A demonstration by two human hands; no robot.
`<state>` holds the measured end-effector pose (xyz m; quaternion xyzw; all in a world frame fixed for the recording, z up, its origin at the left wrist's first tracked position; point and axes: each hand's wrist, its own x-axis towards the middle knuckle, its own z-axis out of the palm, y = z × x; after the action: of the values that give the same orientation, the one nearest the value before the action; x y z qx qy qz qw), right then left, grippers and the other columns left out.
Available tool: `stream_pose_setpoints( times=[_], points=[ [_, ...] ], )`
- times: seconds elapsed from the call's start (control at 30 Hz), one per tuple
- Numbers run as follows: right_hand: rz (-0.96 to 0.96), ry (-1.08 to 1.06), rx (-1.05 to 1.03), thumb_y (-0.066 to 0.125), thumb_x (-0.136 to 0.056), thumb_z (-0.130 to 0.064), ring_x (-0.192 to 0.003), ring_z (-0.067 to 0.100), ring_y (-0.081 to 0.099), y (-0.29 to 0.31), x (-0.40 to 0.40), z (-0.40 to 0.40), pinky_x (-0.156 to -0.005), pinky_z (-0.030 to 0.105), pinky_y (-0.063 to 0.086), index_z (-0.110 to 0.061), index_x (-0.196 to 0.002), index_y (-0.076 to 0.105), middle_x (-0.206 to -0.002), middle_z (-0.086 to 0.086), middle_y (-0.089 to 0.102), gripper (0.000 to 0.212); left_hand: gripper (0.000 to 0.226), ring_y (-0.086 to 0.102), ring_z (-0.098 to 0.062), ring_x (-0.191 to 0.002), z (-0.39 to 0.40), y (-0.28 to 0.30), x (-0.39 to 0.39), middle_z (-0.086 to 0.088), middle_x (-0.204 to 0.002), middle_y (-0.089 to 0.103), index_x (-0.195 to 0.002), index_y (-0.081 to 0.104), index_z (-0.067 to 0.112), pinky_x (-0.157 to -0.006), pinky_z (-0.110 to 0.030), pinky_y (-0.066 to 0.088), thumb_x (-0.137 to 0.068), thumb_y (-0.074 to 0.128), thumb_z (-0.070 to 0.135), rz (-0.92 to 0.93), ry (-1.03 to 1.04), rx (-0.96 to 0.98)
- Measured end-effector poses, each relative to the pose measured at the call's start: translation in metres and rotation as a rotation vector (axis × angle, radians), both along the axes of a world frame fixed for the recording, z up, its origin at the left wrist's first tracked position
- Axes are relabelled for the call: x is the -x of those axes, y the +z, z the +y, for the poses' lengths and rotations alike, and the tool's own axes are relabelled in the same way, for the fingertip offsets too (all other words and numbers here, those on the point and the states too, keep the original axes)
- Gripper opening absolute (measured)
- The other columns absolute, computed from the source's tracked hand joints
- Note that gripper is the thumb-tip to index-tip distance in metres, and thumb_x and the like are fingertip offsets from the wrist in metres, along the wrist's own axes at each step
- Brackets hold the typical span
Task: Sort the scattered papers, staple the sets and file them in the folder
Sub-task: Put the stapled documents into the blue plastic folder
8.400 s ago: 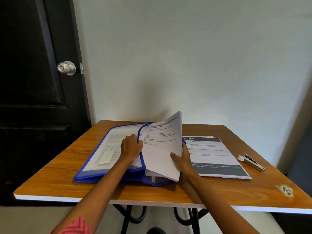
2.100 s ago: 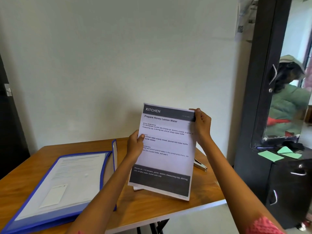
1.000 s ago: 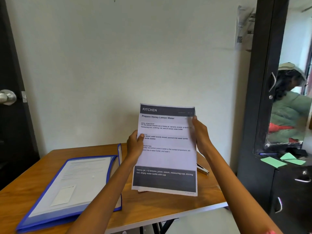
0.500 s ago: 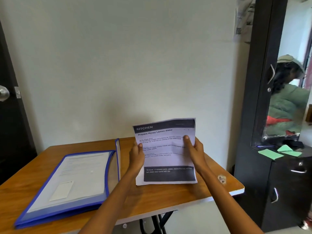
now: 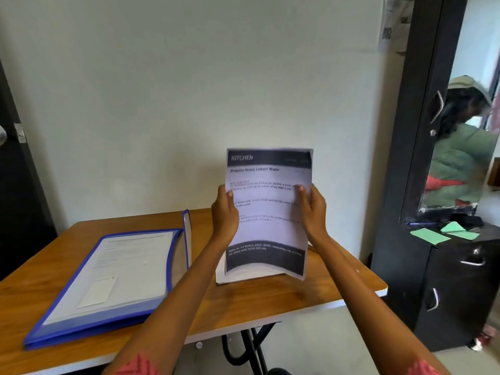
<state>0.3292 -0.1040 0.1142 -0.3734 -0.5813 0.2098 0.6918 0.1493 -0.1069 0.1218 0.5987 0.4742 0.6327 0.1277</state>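
- Two bare arms reach forward from the bottom of the view, each with a bit of pink sleeve (image 5: 138,365) at the near edge.
- The blue folder (image 5: 108,282) lies open on the left part of the wooden bench (image 5: 257,301), close to its front edge. A printed page and a small white slip show through its clear cover.
- The left hand (image 5: 224,215) holds the left edge of a set of papers (image 5: 267,212). Its thumb lies on the front, and the other fingers curl round behind the sheets.
- The right hand (image 5: 312,212) holds the right edge in the same way, with the thumb on the front.
- The papers stand upright between the two hands, above the right part of the bench. The top page says "KITCHEN" in a dark band (the small words under it are blurry). The bottom edge bends forward a little.
- Some white sheets (image 5: 243,276) show just under the held papers, low by the bench top. I cannot tell if they are part of the held set.
- On the right stands a black cabinet (image 5: 460,290) with silver handles. Green paper notes (image 5: 430,235) lie on its top.
- Above it is a mirror (image 5: 465,147) that shows a person in a green top.
- Behind it all is a plain pale wall (image 5: 189,90), and a dark door (image 5: 16,198) is at the far left.
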Motion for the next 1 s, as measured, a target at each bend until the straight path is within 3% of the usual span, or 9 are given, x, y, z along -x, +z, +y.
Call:
stream_pose_setpoints(
  times=[0.1,0.2,0.33,0.4,0.6,0.7,0.8,0.9,1.0],
  points=[
    [-0.016,0.011,0.078,0.044,-0.095,-0.034,-0.075,-0.013,0.056,-0.034,0.007,-0.009,-0.068,0.009,0.043,-0.008,-0.099,0.057,-0.085,-0.01,0.059,0.03,0.031,0.059,-0.025,-0.1,0.0,-0.047,0.005,-0.019,-0.124,0.054,-0.128,0.036,-0.002,-0.056,-0.01,0.047,-0.101,0.028,0.012,-0.019,-0.042,0.189],
    [-0.041,0.057,0.146,0.048,-0.095,-0.016,-0.075,-0.016,0.059,-0.049,0.01,-0.017,-0.062,0.007,0.045,-0.015,-0.101,0.052,-0.087,-0.014,0.057,0.008,0.034,0.056,-0.028,-0.111,-0.009,-0.076,0.006,-0.018,-0.131,0.051,-0.132,0.036,-0.001,-0.06,-0.01,0.048,-0.101,0.03,0.01,0.033,-0.052,0.327],
    [-0.101,0.061,0.14,0.056,-0.092,-0.018,-0.097,0.019,0.065,-0.023,0.011,-0.016,-0.078,0.028,0.055,-0.008,-0.115,0.055,-0.105,0.003,0.065,0.025,0.031,0.057,-0.025,-0.101,-0.015,-0.054,0.014,-0.018,-0.119,0.058,-0.128,0.044,-0.003,-0.073,-0.024,0.046,-0.1,0.033,0.007,0.057,-0.006,0.24],
    [-0.102,0.055,0.063,0.061,-0.09,-0.022,-0.099,0.022,0.064,0.004,0.019,-0.019,-0.081,0.034,0.054,-0.01,-0.115,0.058,-0.108,0.005,0.065,0.028,0.028,0.055,-0.024,-0.09,-0.021,-0.03,0.024,-0.016,-0.105,0.059,-0.122,0.047,-0.005,-0.076,-0.035,0.046,-0.099,0.035,0.004,0.012,0.031,0.147],
    [-0.207,0.188,0.007,0.062,-0.08,-0.033,-0.094,0.024,0.063,0.068,0.083,-0.033,-0.079,0.036,0.052,-0.013,-0.112,0.058,-0.109,0.009,0.065,0.038,0.028,0.055,-0.032,-0.11,-0.046,0.023,0.103,-0.022,-0.121,0.058,-0.12,0.052,-0.006,-0.086,-0.025,0.04,-0.097,0.038,0.002,-0.116,0.287,-0.034],
    [-0.414,0.304,0.093,0.064,-0.086,-0.017,-0.104,0.026,0.06,0.069,0.146,-0.038,-0.084,0.028,0.049,-0.005,-0.124,0.054,-0.12,0.014,0.061,0.04,0.029,0.052,-0.034,-0.115,-0.059,0.018,0.157,-0.023,-0.124,0.056,-0.121,0.051,-0.007,-0.09,-0.028,0.038,-0.097,0.038,0.002,-0.16,0.409,0.007],
    [-0.608,0.315,0.076,0.056,-0.086,-0.004,-0.104,0.031,0.059,0.06,0.214,-0.041,-0.073,0.016,0.038,0.001,-0.119,0.057,-0.118,0.02,0.062,0.033,0.033,0.047,-0.038,-0.119,-0.072,-0.001,0.209,-0.024,-0.129,0.051,-0.128,0.044,-0.009,-0.096,-0.032,0.035,-0.098,0.037,0.005,-0.162,0.521,0.097],
    [-0.649,0.305,0.087,0.05,-0.086,0.001,-0.098,0.035,0.058,0.037,0.261,-0.036,-0.068,0.016,0.037,0.006,-0.109,0.059,-0.109,0.023,0.063,0.026,0.033,0.052,-0.036,-0.112,-0.081,-0.028,0.251,-0.023,-0.125,0.053,-0.129,0.04,-0.004,-0.085,-0.036,0.042,-0.099,0.038,0.011,-0.096,0.531,0.202],
    [-0.63,0.309,0.172,0.049,-0.088,-0.002,-0.101,0.036,0.058,0.014,0.278,-0.025,-0.084,0.03,0.049,0.003,-0.112,0.057,-0.11,0.022,0.062,0.026,0.036,0.058,-0.031,-0.097,-0.085,-0.052,0.272,-0.02,-0.118,0.057,-0.128,0.039,0.002,-0.071,-0.034,0.046,-0.097,0.047,0.017,-0.027,0.497,0.373]
  ],
)
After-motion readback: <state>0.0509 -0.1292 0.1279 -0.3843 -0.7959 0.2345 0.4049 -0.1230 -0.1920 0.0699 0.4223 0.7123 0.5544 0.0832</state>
